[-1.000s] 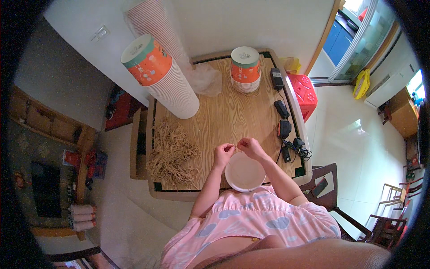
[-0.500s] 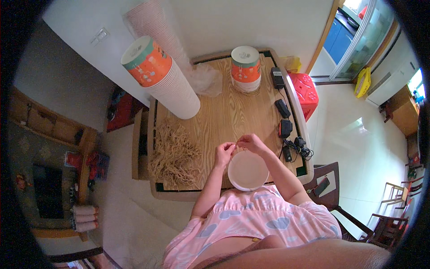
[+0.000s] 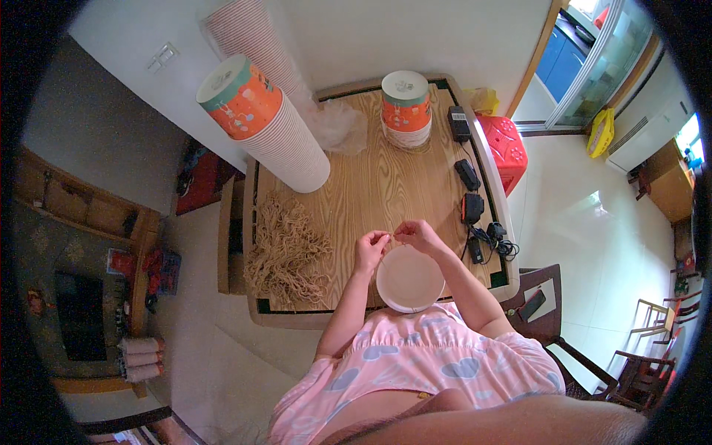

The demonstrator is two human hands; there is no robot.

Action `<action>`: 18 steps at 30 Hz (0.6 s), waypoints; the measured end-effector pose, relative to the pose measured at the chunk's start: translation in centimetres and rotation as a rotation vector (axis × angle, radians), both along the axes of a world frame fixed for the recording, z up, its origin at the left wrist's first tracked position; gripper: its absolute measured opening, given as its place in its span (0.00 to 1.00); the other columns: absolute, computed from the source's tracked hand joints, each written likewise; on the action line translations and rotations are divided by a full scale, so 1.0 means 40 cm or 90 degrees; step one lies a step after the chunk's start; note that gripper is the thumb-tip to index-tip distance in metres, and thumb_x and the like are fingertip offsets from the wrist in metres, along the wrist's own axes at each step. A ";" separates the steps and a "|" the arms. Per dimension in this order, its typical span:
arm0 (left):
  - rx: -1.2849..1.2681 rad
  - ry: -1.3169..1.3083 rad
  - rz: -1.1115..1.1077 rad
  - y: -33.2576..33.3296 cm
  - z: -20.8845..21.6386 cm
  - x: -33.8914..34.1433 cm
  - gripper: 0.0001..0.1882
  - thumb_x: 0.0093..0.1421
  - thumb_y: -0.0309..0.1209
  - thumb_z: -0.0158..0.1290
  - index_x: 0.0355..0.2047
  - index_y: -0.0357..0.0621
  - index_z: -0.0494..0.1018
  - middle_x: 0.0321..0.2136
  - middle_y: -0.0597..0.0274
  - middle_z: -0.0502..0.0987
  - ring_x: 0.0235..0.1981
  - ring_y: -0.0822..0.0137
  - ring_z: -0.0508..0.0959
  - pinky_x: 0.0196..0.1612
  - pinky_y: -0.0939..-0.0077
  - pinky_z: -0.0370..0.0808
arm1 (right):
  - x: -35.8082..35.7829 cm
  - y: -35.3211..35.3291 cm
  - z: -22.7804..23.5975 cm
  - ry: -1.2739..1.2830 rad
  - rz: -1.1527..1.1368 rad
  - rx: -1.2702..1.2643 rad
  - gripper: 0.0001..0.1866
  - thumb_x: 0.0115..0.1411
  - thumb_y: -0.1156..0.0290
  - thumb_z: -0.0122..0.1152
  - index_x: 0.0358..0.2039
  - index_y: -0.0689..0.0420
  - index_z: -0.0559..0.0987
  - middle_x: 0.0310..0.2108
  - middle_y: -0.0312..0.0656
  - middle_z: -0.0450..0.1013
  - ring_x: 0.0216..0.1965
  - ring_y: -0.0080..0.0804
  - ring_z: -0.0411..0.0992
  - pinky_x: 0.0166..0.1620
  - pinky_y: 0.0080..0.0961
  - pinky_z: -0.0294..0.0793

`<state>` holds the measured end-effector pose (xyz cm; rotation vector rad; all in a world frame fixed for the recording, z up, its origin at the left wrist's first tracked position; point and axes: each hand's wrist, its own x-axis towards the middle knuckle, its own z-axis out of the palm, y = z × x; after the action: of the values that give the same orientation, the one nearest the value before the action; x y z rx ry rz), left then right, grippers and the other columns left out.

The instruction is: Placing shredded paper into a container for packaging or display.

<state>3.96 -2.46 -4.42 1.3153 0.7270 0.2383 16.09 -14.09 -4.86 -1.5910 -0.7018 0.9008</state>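
**Fingertips of both hands brought close together above an open paper tub**

A thin brown strand (image 3: 391, 238), only faintly made out, is pinched by the left hand (image 3: 370, 253), whose thumb and forefinger are pressed together. The right hand (image 3: 420, 236) is held just beside it, with its fingers bent inward and their tips closed near the same spot; whether the strand is gripped by them cannot be told. Both hands are raised over the far rim of the paper tub (image 3: 410, 279), which is set at the near edge of the wooden table (image 3: 363, 196), in front of the pink dress (image 3: 423, 356), with its pale inside turned upward.

To the left, a loose heap of brown string (image 3: 288, 252) is spread near the table's edge. Beyond it, a tall stack of tubs (image 3: 267, 126) is stood bottom up, orange and green at its top. Behind that stack, more tubs (image 3: 252, 41) are wrapped in clear plastic. A shorter stack (image 3: 406, 111) is placed at the far side, and crumpled plastic film (image 3: 341, 127) is left between. Along the right side, a black adapter (image 3: 459, 126) and an orange-and-black battery (image 3: 472, 209) are laid out, with tangled cables (image 3: 504, 245) nearby. A red stool (image 3: 504, 148) is placed beyond that edge.
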 end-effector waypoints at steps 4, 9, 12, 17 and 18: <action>0.018 0.005 -0.002 0.001 -0.002 -0.007 0.04 0.54 0.27 0.52 0.30 0.43 0.73 0.21 0.71 0.73 0.17 0.81 0.67 0.18 0.87 0.63 | -0.008 -0.001 0.028 -0.005 0.011 0.020 0.03 0.52 0.74 0.57 0.26 0.61 0.75 0.20 0.32 0.70 0.22 0.19 0.65 0.26 0.19 0.66; 0.033 -0.014 0.001 -0.003 -0.004 -0.001 0.03 0.54 0.27 0.52 0.30 0.44 0.73 0.19 0.73 0.72 0.17 0.82 0.66 0.17 0.87 0.62 | -0.004 -0.006 0.015 0.021 0.011 0.041 0.03 0.53 0.75 0.56 0.29 0.60 0.75 0.22 0.31 0.70 0.25 0.16 0.66 0.29 0.16 0.66; 0.012 -0.026 0.001 -0.001 -0.010 0.001 0.03 0.54 0.27 0.52 0.29 0.44 0.73 0.18 0.73 0.70 0.16 0.82 0.66 0.17 0.87 0.62 | -0.004 -0.004 0.018 0.011 0.014 0.038 0.04 0.53 0.74 0.56 0.29 0.60 0.75 0.22 0.31 0.70 0.25 0.16 0.66 0.29 0.16 0.66; 0.023 -0.015 0.003 0.001 -0.011 -0.003 0.03 0.53 0.27 0.53 0.28 0.43 0.73 0.17 0.73 0.69 0.15 0.82 0.65 0.17 0.88 0.61 | -0.011 -0.002 0.043 -0.005 0.009 0.010 0.04 0.53 0.73 0.57 0.29 0.60 0.75 0.21 0.31 0.70 0.24 0.16 0.65 0.28 0.15 0.66; 0.035 -0.020 0.004 0.000 -0.011 -0.003 0.03 0.53 0.27 0.53 0.28 0.43 0.73 0.17 0.73 0.69 0.15 0.82 0.65 0.17 0.88 0.61 | -0.011 -0.001 0.040 -0.005 0.010 0.010 0.04 0.53 0.73 0.57 0.29 0.60 0.75 0.21 0.31 0.70 0.24 0.16 0.65 0.28 0.15 0.66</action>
<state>3.84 -2.45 -4.88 1.3594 0.7029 0.2849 15.63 -14.15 -3.26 -1.5783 -0.7256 0.8985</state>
